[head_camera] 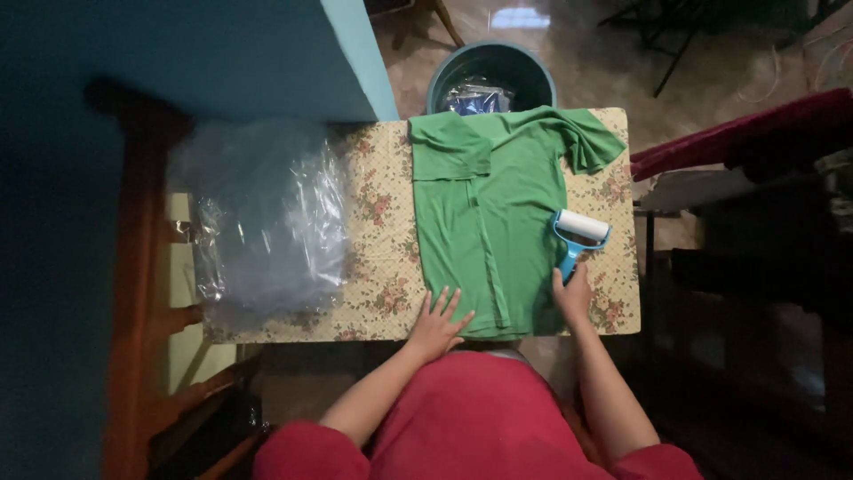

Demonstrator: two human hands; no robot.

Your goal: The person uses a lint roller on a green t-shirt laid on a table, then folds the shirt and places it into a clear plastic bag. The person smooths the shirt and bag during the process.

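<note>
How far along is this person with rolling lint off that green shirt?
Done: the green shirt lies spread flat on the floral table. In hand: the right hand grips the lint roller at the shirt's right edge; the left hand presses the hem. How much cloth remains to roll cannot be told.

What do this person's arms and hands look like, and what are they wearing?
Both forearms are bare. The left hand and right hand show no gloves; rings or a watch cannot be made out. Short red sleeves cover the upper arms, part of a red top.
</note>
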